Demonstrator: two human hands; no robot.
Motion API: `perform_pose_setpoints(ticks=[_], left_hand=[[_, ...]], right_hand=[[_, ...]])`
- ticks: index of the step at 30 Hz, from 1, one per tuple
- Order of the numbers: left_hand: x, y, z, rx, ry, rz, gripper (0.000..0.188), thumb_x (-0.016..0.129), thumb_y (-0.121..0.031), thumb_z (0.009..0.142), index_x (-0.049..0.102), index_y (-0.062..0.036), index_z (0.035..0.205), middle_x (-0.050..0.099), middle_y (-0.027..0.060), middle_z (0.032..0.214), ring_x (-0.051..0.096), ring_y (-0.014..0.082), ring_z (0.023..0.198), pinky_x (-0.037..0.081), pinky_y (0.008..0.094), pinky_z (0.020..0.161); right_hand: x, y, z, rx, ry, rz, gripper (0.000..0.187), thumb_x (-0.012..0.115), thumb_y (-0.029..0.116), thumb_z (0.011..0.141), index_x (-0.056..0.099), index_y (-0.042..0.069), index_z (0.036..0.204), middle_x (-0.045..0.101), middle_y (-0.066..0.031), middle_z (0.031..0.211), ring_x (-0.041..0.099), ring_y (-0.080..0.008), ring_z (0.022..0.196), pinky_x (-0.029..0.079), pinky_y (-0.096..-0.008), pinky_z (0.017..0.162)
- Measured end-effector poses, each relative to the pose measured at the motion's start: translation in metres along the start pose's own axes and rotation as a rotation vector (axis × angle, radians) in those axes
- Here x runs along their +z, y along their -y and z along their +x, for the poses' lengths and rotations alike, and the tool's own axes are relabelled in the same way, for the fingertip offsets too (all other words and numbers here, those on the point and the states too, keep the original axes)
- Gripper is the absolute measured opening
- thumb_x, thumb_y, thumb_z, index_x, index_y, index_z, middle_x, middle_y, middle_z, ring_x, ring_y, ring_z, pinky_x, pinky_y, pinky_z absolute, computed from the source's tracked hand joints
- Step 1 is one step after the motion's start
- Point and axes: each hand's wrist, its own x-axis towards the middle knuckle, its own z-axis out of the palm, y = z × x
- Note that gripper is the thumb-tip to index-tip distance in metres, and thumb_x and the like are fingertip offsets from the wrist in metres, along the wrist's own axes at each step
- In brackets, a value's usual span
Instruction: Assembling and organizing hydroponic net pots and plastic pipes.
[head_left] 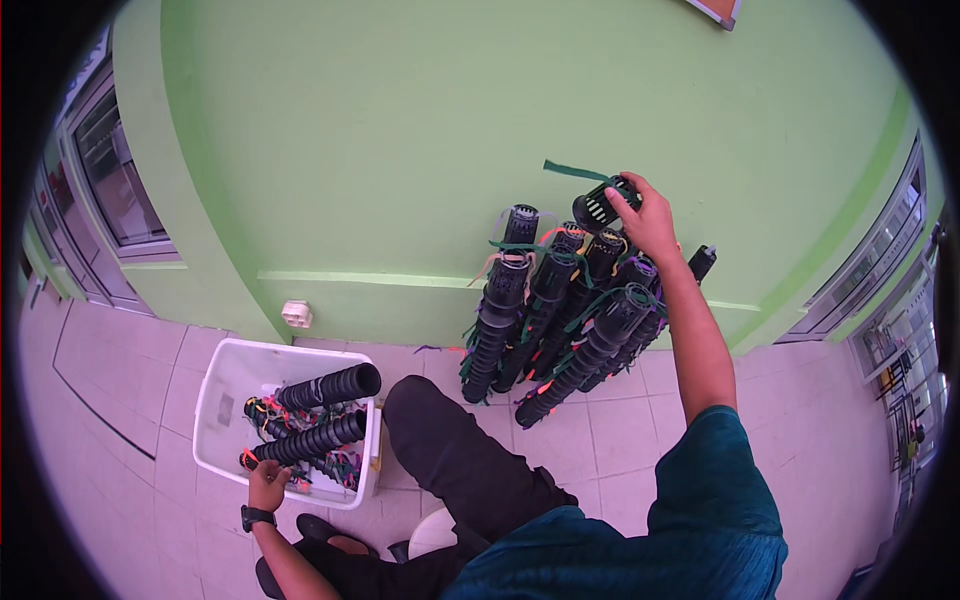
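Observation:
My right hand (645, 215) is raised at the wall, closed on a black slotted net pot (594, 208). A green fabric strip (575, 169) trails from that pot to the left. Below it, several tall stacks of black net pots (583, 367) lean against the wall, with coloured strips poking out. Over the near side of the white bin (207, 420), my left hand (266, 487) has its fingers bent together by the end of a stack of net pots (320, 436). An orange strip shows there; what the fingertips grip is too small to make out.
Another black stack (345, 385) and loose pots with tangled coloured strips lie in the bin. My bent leg (460, 440) comes between the bin and the leaning stacks. A white socket box (297, 314) sits low on the green wall (400, 150). The floor (130, 400) is tiled.

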Motion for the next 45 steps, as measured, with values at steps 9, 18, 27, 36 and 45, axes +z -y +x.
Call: perform_pose_setpoints(ticks=[9,18,27,36,45], left_hand=[[0.001,0.003,-0.018,-0.049,-0.047,-0.027,0.036,0.074,-0.017,0.082,0.063,0.0052,0.108,0.071,0.0168,0.095,0.070,0.0244,0.087,0.054,0.0345,0.074],[0.004,-0.001,-0.012,-0.071,-0.027,-0.033,0.039,0.075,-0.019,0.082,0.062,0.0050,0.110,0.071,0.0172,0.097,0.070,0.0247,0.088,0.054,0.0344,0.074],[0.005,0.001,-0.011,-0.075,-0.023,-0.021,0.041,0.076,-0.022,0.083,0.062,0.0042,0.111,0.071,0.0172,0.096,0.070,0.0258,0.087,0.056,0.0355,0.076],[-0.029,-0.027,-0.030,0.024,-0.244,-0.039,0.038,0.072,-0.026,0.086,0.063,0.0013,0.111,0.071,0.0149,0.094,0.070,0.0260,0.082,0.054,0.0358,0.075],[-0.084,-0.018,-0.097,-0.243,-0.485,-0.232,0.034,0.070,-0.021,0.090,0.064,0.0001,0.115,0.069,0.0069,0.096,0.064,0.0145,0.087,0.051,0.0307,0.077]], right_hand=[[0.065,-0.052,0.034,0.032,0.387,-0.301,0.055,0.062,0.047,0.085,0.062,0.012,0.126,0.065,-0.0153,0.122,0.061,-0.0331,0.115,0.046,-0.0427,0.100],[0.069,-0.063,0.049,0.116,0.442,-0.324,0.055,0.063,0.047,0.083,0.063,0.011,0.125,0.066,-0.0166,0.120,0.061,-0.0337,0.115,0.047,-0.0431,0.099],[0.102,-0.067,0.044,0.331,0.711,-0.442,0.066,0.063,0.061,0.080,0.058,0.021,0.132,0.063,-0.0127,0.129,0.055,-0.0316,0.126,0.024,-0.0600,0.108],[0.095,-0.030,0.060,-0.063,0.225,-0.500,0.056,0.059,0.051,0.092,0.053,0.020,0.139,0.059,-0.0134,0.135,0.054,-0.0321,0.126,0.038,-0.0525,0.101],[0.202,0.300,-0.309,-0.579,1.765,0.698,0.023,0.065,0.014,0.087,0.067,0.006,0.109,0.069,-0.0133,0.092,0.065,-0.0296,0.087,0.051,-0.0394,0.078]])
